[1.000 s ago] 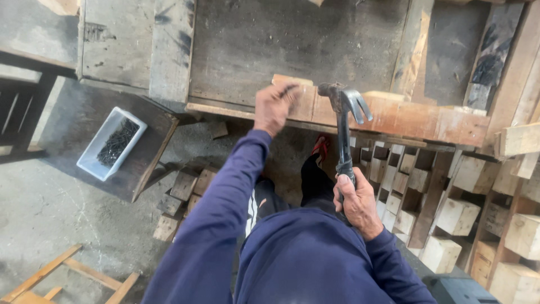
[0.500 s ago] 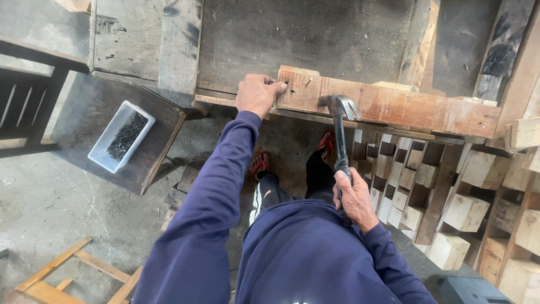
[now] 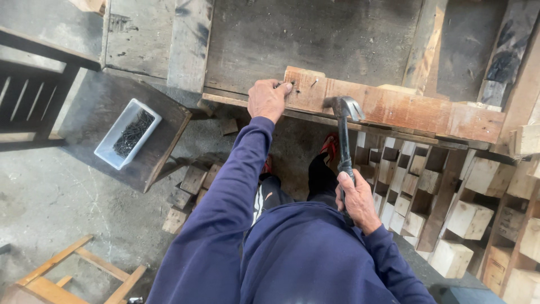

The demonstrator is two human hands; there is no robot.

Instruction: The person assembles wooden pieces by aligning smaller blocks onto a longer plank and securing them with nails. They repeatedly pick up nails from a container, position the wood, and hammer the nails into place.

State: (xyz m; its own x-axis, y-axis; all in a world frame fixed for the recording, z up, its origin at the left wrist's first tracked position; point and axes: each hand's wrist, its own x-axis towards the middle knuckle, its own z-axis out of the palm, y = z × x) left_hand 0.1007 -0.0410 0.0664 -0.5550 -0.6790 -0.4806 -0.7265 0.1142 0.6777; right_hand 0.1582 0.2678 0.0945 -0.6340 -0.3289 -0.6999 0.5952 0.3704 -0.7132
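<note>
Scene: a person in a blue top stands over a workbench (image 3: 315, 39), seen from above.
Left hand (image 3: 268, 99): fingers pinched together on a nail (image 3: 283, 84), holding it upright against the near-left corner of the plank (image 3: 394, 107).
Right hand (image 3: 355, 200): fist wrapped tight on the handle of a claw hammer (image 3: 344, 121); its head hangs just off the plank's near edge, right of the nail.
Plank: reddish board lying along the bench's front edge; a second nail (image 3: 315, 82) seems to stand in it near the first.
Step in hand: by the look of it, setting the nail for a blow, not yet struck.
Next move calls for: a light, square tap on the nail head, fingertips kept low and clear.
Nearby: white tray (image 3: 127, 134) of dark nails on a low board to the left; cut wood blocks (image 3: 467, 217) stacked to the right.
</note>
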